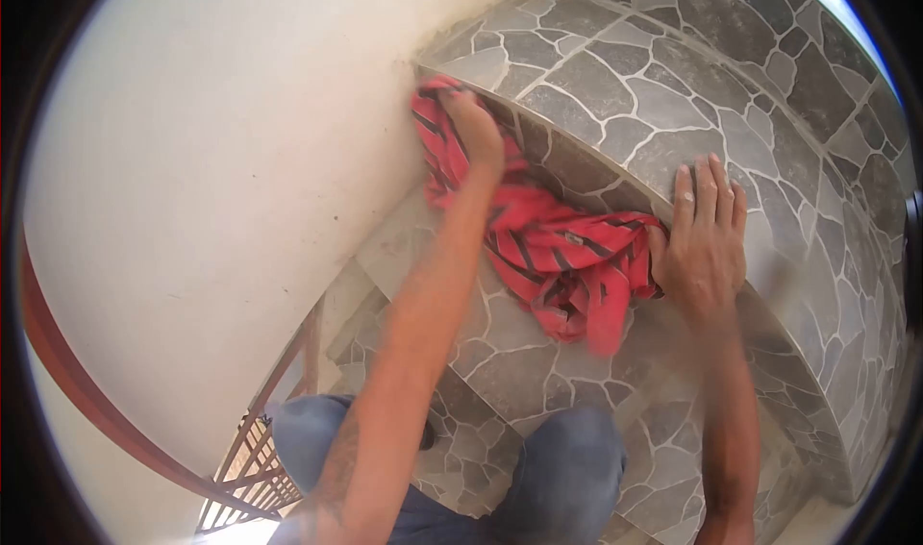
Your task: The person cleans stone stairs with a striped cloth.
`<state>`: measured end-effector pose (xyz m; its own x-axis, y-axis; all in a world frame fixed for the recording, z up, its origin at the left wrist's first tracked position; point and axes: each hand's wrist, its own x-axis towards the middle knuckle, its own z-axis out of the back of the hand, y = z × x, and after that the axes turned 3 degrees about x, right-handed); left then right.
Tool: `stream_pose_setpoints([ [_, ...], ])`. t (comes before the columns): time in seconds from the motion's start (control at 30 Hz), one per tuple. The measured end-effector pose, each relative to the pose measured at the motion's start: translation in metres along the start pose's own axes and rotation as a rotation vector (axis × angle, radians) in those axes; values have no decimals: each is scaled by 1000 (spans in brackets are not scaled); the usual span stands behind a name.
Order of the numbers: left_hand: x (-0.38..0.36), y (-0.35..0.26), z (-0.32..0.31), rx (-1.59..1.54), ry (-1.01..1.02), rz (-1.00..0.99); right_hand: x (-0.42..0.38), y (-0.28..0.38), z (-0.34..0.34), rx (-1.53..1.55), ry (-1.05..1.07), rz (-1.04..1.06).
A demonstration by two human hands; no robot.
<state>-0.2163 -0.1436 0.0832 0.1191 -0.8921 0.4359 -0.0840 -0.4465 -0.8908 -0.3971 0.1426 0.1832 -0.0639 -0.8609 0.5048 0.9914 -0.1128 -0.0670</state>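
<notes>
A red cloth with dark stripes (562, 247), crumpled, spreads along the front of a stone-patterned tiled step (663, 93). My left hand (471, 127) is closed on the cloth's upper end, in the corner where the step meets the pale wall; its fingers are partly hidden. The cloth's loose, bunched end hangs down toward the lower tread (500, 353). My right hand (707, 242) rests on the step's top near its edge, fingers stretched out, with the thumb side touching or close beside the cloth.
A pale wall (221, 132) rises on the left. A reddish-brown handrail (72, 372) curves down there to a metal railing (255, 463). Another tiled step (750, 26) stands higher up. My bent knees (567, 468) are at the bottom, above lower tiled steps.
</notes>
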Motion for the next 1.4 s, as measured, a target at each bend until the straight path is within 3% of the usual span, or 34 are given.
stream_pose_setpoints([
  [0.1,16,24,19,-43,-100,141,1,3,-2,1,-34,-32],
  [0.27,5,53,57,406,300,341,4,-2,0,10,-41,-18],
  [0.37,73,28,69,226,419,298,3,1,3,22,-16,-14],
  [0.4,68,8,50,57,179,287,1,3,4,24,0,-19],
  [0.47,30,36,39,312,-11,51,-2,6,-1,28,-19,-32],
  [0.53,16,44,46,432,25,146,1,5,-3,18,-41,-31],
  [0.57,13,45,54,426,159,371,1,5,-4,10,-40,-24],
  [0.63,16,21,56,422,279,440,1,2,-2,-4,-31,-13],
  [0.7,29,-40,43,440,244,135,1,2,-1,-6,-9,-12],
  [0.8,14,5,41,680,79,-230,1,4,-4,-16,-51,2],
  [0.83,7,35,48,768,182,-117,5,1,-3,-19,-60,-5],
  [0.93,-7,45,56,831,342,146,1,5,-1,4,-44,-9],
  [1.0,30,53,67,540,389,116,2,3,0,-2,-29,-6],
  [1.03,38,10,58,478,357,72,3,1,3,-4,-39,-6],
  [1.13,19,26,53,627,158,-170,-1,6,0,6,-31,-1],
  [1.17,4,82,58,804,81,-299,-1,5,-2,6,-41,2],
  [1.27,-1,61,70,609,386,108,1,5,0,4,-42,1],
  [1.4,43,-25,52,530,389,299,1,3,2,-2,-5,-10],
])
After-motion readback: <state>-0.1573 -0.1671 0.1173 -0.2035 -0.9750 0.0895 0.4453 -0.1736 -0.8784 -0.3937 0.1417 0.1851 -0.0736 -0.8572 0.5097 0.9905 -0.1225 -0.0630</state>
